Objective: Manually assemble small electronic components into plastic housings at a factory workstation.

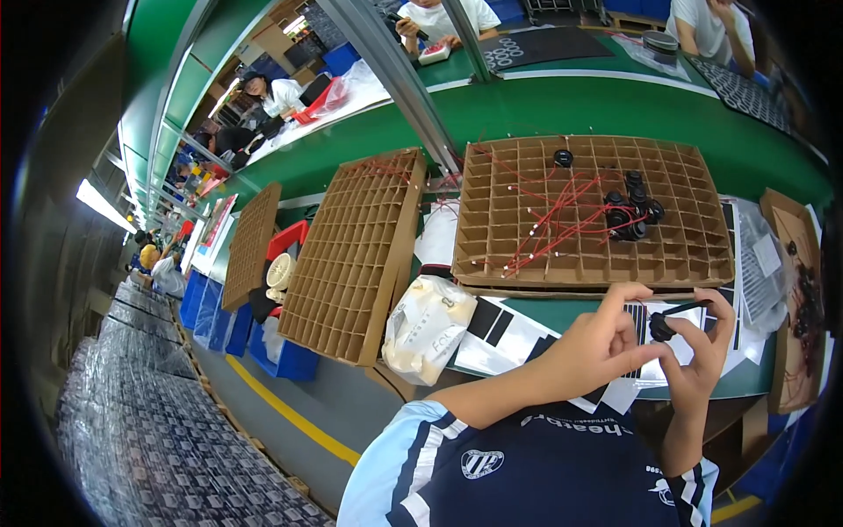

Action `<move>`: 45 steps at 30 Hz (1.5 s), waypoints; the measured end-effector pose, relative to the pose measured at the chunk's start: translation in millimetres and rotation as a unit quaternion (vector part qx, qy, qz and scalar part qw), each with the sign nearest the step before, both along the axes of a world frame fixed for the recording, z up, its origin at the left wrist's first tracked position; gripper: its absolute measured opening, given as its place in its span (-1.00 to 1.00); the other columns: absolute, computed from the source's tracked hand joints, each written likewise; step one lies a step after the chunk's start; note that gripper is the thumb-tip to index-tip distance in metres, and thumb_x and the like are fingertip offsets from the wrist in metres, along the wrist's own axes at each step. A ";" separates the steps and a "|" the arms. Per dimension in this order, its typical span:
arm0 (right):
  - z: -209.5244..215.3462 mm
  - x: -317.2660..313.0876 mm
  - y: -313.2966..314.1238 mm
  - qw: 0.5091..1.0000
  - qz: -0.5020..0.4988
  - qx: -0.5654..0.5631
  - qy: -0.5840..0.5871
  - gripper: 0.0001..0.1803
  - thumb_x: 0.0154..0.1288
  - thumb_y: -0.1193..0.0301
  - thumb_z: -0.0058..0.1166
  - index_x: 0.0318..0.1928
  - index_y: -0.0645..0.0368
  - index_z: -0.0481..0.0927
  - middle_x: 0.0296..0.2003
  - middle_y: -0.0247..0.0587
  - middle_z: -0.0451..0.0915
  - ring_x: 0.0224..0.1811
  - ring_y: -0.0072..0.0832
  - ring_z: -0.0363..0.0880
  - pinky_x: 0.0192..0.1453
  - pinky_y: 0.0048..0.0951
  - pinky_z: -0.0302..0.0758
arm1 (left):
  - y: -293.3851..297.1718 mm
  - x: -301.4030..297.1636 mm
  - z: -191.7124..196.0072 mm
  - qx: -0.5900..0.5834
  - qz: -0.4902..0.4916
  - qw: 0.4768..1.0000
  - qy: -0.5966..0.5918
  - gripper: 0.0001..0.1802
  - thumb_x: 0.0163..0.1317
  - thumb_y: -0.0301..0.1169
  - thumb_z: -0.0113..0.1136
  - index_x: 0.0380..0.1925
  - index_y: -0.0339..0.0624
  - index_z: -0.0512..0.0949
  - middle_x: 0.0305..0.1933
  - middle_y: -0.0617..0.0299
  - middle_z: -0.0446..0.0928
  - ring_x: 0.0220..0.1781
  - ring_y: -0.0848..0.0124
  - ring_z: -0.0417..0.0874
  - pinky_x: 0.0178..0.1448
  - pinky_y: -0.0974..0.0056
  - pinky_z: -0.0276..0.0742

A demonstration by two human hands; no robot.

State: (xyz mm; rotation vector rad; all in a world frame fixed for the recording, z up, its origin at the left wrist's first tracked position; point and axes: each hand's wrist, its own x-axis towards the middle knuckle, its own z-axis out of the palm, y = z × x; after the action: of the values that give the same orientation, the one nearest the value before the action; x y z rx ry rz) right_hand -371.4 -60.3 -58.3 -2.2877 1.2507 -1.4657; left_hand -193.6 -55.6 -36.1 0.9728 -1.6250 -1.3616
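Both my hands meet in front of the large cardboard divider tray (597, 279), over papers on the green bench. My right hand (702, 356) is closed on a small black round part (661, 327), with a thin black strip (687, 307) running from it to my right index finger. My left hand (601, 342) is beside it, fingers bent and thumb stretched toward the right thumb; whether its fingertips grip anything is unclear. Inside the tray lie several black round parts (625, 218) in a cluster, with tangled red wires (558, 220) ending in small white connectors. A single black part (563, 158) sits further back.
A second divider tray (342, 263) leans at the left, near a white plastic bag (428, 327) and black-and-white sheets (505, 338). On the right are clear plastic packaging (762, 272) and a cardboard box (777, 400) with black parts. A metal post (399, 79) rises behind; people sit across the bench.
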 end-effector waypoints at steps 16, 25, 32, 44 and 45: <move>-14.1 -4.1 4.7 0.970 0.028 0.143 -0.193 -0.62 0.07 0.56 -0.11 -0.03 0.30 0.29 -0.48 -0.24 0.45 -0.30 -0.44 0.32 -0.05 -0.42 0.17 | -11.1 -16.5 -31.1 0.114 -0.020 0.956 0.268 -0.68 0.11 -0.58 0.03 -0.19 -0.20 0.15 -0.34 0.26 0.36 -0.45 0.63 0.38 -0.44 0.54 0.34; -15.0 -7.1 -1.9 0.982 0.035 0.169 -0.080 -0.93 -0.02 0.59 -0.01 -0.48 0.25 0.38 -0.58 -0.25 0.37 -0.41 -0.44 0.32 -0.31 -0.49 0.22 | -12.0 -9.9 -30.8 0.122 -0.051 0.961 0.242 -0.66 0.12 -0.55 0.04 -0.16 -0.17 0.14 -0.37 0.27 0.35 -0.51 0.65 0.37 -0.52 0.56 0.30; -17.8 -39.3 3.5 0.941 0.001 0.244 -0.233 -0.92 0.11 0.59 -0.12 -0.33 0.27 0.33 -0.60 -0.36 0.31 -0.56 -0.68 0.30 -0.44 -0.70 0.21 | -13.1 -14.8 -25.1 0.128 -0.091 0.958 0.241 -0.72 0.12 -0.56 0.02 -0.21 -0.17 0.18 -0.41 0.26 0.33 -0.60 0.63 0.34 -0.54 0.54 0.27; 103.2 -280.2 87.0 0.815 -0.420 -0.108 -0.384 -0.33 0.13 0.39 -0.04 0.20 0.36 0.01 -0.70 -0.40 0.24 -0.66 -0.66 0.24 -0.54 -0.65 0.20 | -11.6 -9.6 -39.2 0.133 0.018 0.945 0.299 -0.61 -0.01 -0.54 0.02 -0.13 -0.17 0.23 -0.44 0.04 0.38 -0.64 0.39 0.37 -0.54 0.38 0.32; 114.9 -292.2 103.5 0.806 -0.452 -0.105 -0.369 -0.29 0.12 0.38 -0.04 0.20 0.39 -0.03 -0.72 -0.38 0.24 -0.68 -0.63 0.25 -0.56 -0.64 0.21 | -12.0 -13.6 -38.1 0.146 0.015 0.942 0.301 -0.61 -0.01 -0.55 0.02 -0.13 -0.16 0.22 -0.44 0.03 0.37 -0.65 0.38 0.36 -0.52 0.36 0.32</move>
State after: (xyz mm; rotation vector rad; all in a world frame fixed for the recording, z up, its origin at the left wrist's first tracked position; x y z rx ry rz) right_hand -663.7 43.1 56.6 -0.8441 2.0013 -2.5034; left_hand -207.2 -67.6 -74.2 0.6400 -0.9632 -1.7026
